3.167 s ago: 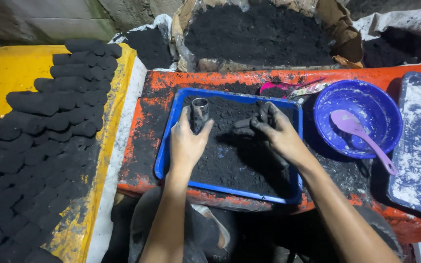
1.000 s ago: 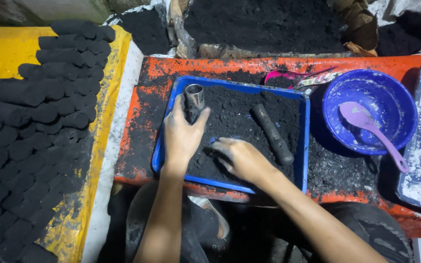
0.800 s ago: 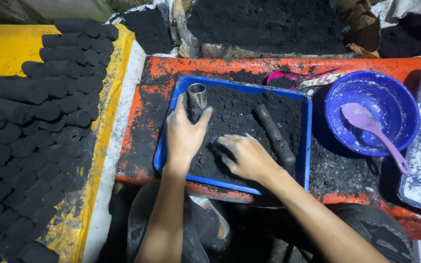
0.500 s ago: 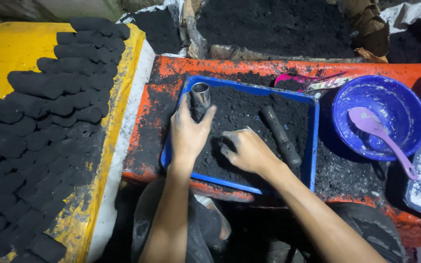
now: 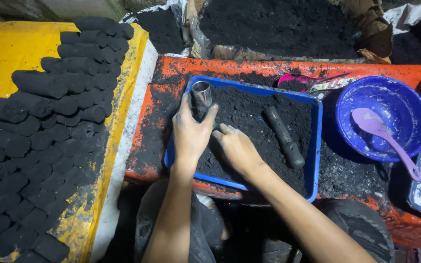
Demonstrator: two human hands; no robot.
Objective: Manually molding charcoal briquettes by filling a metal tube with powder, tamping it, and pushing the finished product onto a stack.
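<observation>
black briquettes [image 5: 49, 126] stacked on yellow surface [image 5: 10, 53] | purple spoon [image 5: 383, 136] in blue bowl [image 5: 410, 107]

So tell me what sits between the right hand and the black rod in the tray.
Nothing solid: only loose black powder in the blue tray lies between the right hand and the rod. The left hand holds the metal tube on the other side.

I'm looking down on a rough charcoal-briquette workshop: black pressed logs [image 5: 49, 122] stacked in rows on a yellow sheet [image 5: 6, 53], a soot-caked orange tabletop [image 5: 171, 73], and heaps of black powder [image 5: 269, 24] behind.
</observation>
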